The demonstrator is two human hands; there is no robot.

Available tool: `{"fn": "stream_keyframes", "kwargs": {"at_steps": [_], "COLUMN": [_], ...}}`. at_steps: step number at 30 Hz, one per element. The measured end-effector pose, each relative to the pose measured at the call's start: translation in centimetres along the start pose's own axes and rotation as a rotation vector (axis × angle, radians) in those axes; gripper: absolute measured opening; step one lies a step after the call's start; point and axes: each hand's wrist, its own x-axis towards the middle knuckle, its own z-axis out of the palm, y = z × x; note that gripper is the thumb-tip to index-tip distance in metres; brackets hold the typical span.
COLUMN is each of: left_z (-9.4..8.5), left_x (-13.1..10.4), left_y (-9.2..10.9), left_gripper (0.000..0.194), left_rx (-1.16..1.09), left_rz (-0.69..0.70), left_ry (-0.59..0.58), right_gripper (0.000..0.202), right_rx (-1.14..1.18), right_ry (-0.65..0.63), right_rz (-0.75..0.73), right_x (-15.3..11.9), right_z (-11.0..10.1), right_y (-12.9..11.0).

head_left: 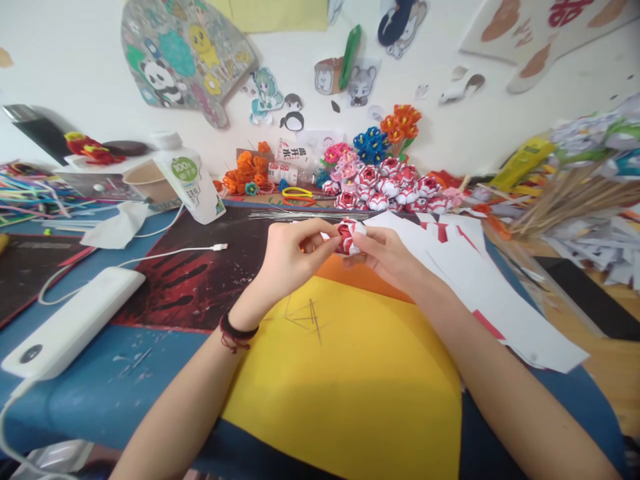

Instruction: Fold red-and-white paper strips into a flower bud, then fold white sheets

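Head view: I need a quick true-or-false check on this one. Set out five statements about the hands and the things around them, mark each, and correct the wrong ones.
1. The left hand and the right hand are both at one red-and-white flower. True.
2. The dark wristband is on the right wrist. False: it is on the left wrist.
3. The yellow sheet lies between the two forearms. True.
4. The white power bank lies to the right of the yellow sheet. False: it lies to the left of it.
5. In the picture, the blue flowers show between pink flowers and orange flowers. True.
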Motion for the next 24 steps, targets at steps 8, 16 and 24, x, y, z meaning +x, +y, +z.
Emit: {"fn": "stream_keyframes", "kwargs": {"at_steps": [8, 16, 24], "left_z": [-0.18, 0.27, 0.25], "left_x": [-0.04, -0.01, 0.1], "left_y": [0.24, -0.02, -0.28], "left_gripper": [0.012, 0.016, 0.021], "left_rx": [-0.095, -0.153, -0.164], "left_rz": [-0.075, -0.102, -0.12], "left_ry": [-0.035, -0.014, -0.013], "right_gripper": [0.042, 0.046, 0.051], "right_rx": [-0.028, 0.007, -0.006], "right_ry": [-0.046, -0.098, -0.1], "right_rz": [0.103, 0.122, 0.131], "right_x": [-0.11, -0.34, -0.34], "right_z": [-0.2, 0.23, 0.12], "right_y": [-0.15, -0.19, -0.21]}}
